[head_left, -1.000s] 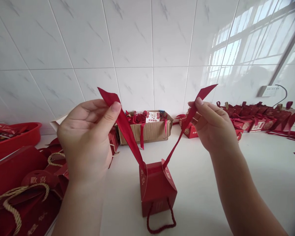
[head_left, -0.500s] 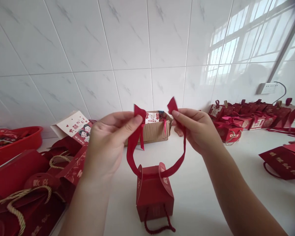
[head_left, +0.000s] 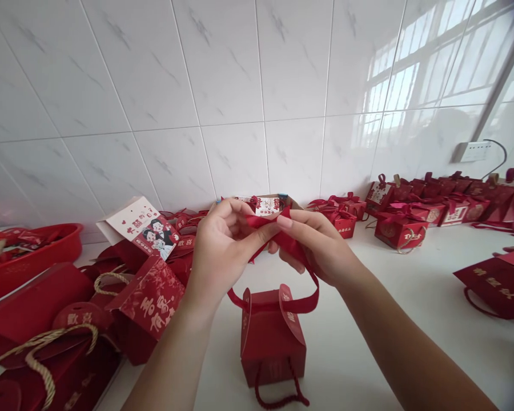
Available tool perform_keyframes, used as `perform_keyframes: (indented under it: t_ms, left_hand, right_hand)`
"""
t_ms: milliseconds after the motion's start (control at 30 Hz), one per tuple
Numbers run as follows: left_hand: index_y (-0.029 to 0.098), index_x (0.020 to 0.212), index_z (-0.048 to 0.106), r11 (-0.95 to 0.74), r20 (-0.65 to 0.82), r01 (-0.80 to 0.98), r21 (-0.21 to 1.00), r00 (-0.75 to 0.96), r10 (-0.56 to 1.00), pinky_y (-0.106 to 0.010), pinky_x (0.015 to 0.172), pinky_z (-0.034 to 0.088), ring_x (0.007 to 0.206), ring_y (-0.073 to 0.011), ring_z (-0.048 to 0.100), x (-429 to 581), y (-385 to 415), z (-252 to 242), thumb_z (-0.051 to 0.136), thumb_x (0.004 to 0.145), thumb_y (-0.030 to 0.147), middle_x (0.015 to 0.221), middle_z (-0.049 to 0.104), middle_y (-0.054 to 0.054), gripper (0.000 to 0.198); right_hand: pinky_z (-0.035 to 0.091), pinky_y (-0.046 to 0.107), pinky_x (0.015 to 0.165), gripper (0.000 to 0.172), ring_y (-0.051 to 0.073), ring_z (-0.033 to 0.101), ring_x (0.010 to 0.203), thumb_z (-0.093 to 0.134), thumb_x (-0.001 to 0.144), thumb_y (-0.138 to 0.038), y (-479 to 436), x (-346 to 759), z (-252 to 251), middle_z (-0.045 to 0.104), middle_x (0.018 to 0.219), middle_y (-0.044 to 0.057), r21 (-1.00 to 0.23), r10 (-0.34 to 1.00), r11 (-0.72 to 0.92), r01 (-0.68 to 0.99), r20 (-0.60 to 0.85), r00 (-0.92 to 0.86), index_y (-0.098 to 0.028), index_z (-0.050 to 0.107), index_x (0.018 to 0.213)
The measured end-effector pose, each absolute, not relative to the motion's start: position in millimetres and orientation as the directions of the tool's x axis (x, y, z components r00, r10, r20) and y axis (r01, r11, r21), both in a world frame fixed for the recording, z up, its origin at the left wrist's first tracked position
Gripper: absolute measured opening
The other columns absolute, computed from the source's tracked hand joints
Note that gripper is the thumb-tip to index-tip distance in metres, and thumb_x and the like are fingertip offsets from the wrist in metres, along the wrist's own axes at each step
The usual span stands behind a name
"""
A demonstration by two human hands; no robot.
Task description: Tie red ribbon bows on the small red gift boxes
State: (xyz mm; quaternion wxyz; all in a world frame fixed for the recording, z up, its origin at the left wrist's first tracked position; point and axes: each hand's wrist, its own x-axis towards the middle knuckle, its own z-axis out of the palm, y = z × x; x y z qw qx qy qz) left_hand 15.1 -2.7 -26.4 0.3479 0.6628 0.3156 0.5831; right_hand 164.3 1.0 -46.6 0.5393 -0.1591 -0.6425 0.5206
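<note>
A small dark red box (head_left: 274,337) stands upright on the white table, its rounded side flaps raised and a red cord handle hanging at the front. Through its top runs a red ribbon (head_left: 302,304), whose two ends rise to my hands. My left hand (head_left: 227,245) pinches one end between thumb and fingers. The other end is between the thumb and fingers of my right hand (head_left: 319,242). Both hands meet above the box, where the ribbon ends cross; my fingers partly hide the crossing.
Red gift boxes (head_left: 148,308) and a red basin (head_left: 47,251) crowd the left. Finished-looking boxes with bows (head_left: 400,228) line the back right. Another red box (head_left: 497,282) lies at the right edge. A tiled wall (head_left: 231,74) rises behind.
My hands have moved together from either side, bringing the two ribbon ends across each other above the box. The view has shifted slightly. Both hands still grip the ribbon.
</note>
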Motion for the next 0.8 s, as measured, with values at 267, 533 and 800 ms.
perform_keyframes:
  t_ms: [267, 533, 800]
  left_hand:
    - [0.019, 0.09, 0.052, -0.5, 0.476, 0.145, 0.854, 0.171, 0.863, -0.029, 0.062, 0.053, 0.065, -0.0155, 0.064, 10.6, -2.1, -24.3, 0.073, 0.071, 0.036, 0.072, 0.066, 0.0, 0.033]
    - [0.018, 0.087, 0.068, -0.447, 0.284, 0.219, 0.867, 0.521, 0.805, -0.03, 0.08, 0.049, 0.083, -0.0171, 0.063, -12.0, 4.0, -18.2, 0.054, 0.087, 0.037, 0.08, 0.068, -0.003, 0.023]
    - [0.018, 0.066, 0.066, -0.423, 0.229, 0.226, 0.877, 0.578, 0.783, -0.024, 0.07, 0.047, 0.071, -0.0127, 0.058, -11.5, 7.6, -16.7, 0.057, 0.081, 0.024, 0.07, 0.065, 0.0, 0.018]
  right_hand:
    - [0.034, 0.02, 0.043, 0.027, 0.004, 0.043, 0.043, 0.05, 0.091, -0.035, 9.5, 163.5, -48.2, 0.057, 0.064, -0.002, -0.853, 0.782, 0.155, -0.499, 0.415, -0.465, -0.016, 0.06, 0.075]
    - [0.045, 0.024, 0.056, 0.029, 0.006, 0.048, 0.049, 0.049, 0.091, -0.035, 21.0, 174.4, -50.9, 0.06, 0.07, -0.001, -0.848, 0.723, 0.204, -0.49, 0.468, -0.509, -0.017, 0.064, 0.075]
    - [0.05, 0.028, 0.063, 0.024, 0.014, 0.061, 0.067, 0.052, 0.088, -0.023, 3.6, 190.5, -42.3, 0.064, 0.068, 0.004, -0.693, 0.517, 0.716, -0.086, 0.609, -0.602, -0.014, 0.068, 0.072]
